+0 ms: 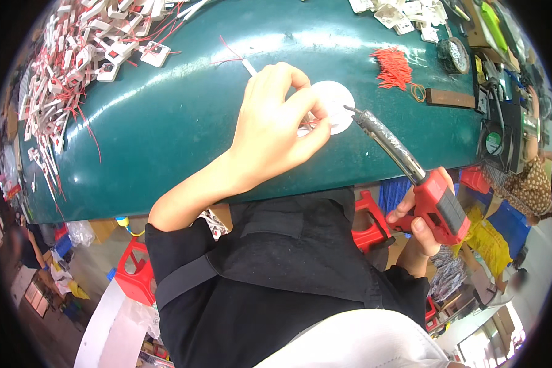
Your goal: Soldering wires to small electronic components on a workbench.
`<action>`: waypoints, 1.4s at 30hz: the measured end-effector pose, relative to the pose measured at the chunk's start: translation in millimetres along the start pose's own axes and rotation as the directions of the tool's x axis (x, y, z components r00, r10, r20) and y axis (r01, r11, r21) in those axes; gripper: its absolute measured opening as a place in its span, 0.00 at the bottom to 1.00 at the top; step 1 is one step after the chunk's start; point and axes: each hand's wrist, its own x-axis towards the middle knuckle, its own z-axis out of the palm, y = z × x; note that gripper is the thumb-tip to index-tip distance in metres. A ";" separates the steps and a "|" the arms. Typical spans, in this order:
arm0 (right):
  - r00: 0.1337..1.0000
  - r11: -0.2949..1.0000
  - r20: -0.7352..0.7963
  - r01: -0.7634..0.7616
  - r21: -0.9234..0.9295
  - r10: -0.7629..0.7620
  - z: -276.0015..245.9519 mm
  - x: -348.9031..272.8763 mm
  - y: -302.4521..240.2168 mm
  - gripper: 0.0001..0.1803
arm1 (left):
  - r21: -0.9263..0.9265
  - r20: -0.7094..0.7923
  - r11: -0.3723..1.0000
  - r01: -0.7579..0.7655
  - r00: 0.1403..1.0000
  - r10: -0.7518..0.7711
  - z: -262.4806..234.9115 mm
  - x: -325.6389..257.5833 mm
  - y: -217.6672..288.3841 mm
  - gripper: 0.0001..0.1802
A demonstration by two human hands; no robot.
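Observation:
My left hand (275, 126) is closed, thumb and forefinger pinched together, around a white plastic part (249, 67) with thin red wires. One end of it sticks out beyond my knuckles; the rest is mostly hidden under the palm. Those fingertips are at the near left edge of a round white disc (342, 101) on the green table. In my right hand (418, 228) is a red-handled soldering gun (438, 205), gripped by its handle. Its dark tip points up and left, close to the disc's right edge.
White plastic parts with red wires are heaped at the far left (113, 46). More white parts (405, 15) lie at the far right. A bundle of short red wires (394, 67), a brown bar (451, 98) and a round dish (454, 56) sit on the right. Red stools (135, 273) stand below.

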 end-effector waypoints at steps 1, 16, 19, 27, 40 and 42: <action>1.000 1.000 0.005 0.003 0.009 -0.003 -1.8 -2.2 2.5 0.46 | -0.029 0.007 0.999 0.021 1.000 -0.021 2.5 0.4 -2.1 0.07; 0.998 0.954 0.030 -0.044 -0.297 0.055 1.6 5.5 -13.9 0.40 | -0.078 0.083 0.997 0.008 0.997 -0.002 4.3 12.5 -5.5 0.07; 0.996 0.939 0.033 -0.071 -0.336 0.087 1.8 7.2 -21.4 0.38 | -0.098 0.098 0.995 0.010 0.995 0.000 4.6 14.0 -6.9 0.06; 0.992 0.902 0.069 -0.068 -0.427 0.107 6.6 9.2 -32.3 0.36 | -0.144 0.179 0.988 0.059 0.983 -0.033 -0.5 17.1 -8.6 0.05; 0.982 0.957 -0.135 0.090 -0.276 -0.131 7.7 2.4 -44.6 0.45 | -0.187 0.227 0.980 0.066 0.974 -0.023 -0.2 20.8 -14.1 0.05; 0.965 0.950 -0.172 0.147 -0.277 -0.200 7.1 7.4 -40.6 0.46 | -0.187 0.232 0.980 0.069 0.972 -0.024 -1.1 22.0 -12.9 0.05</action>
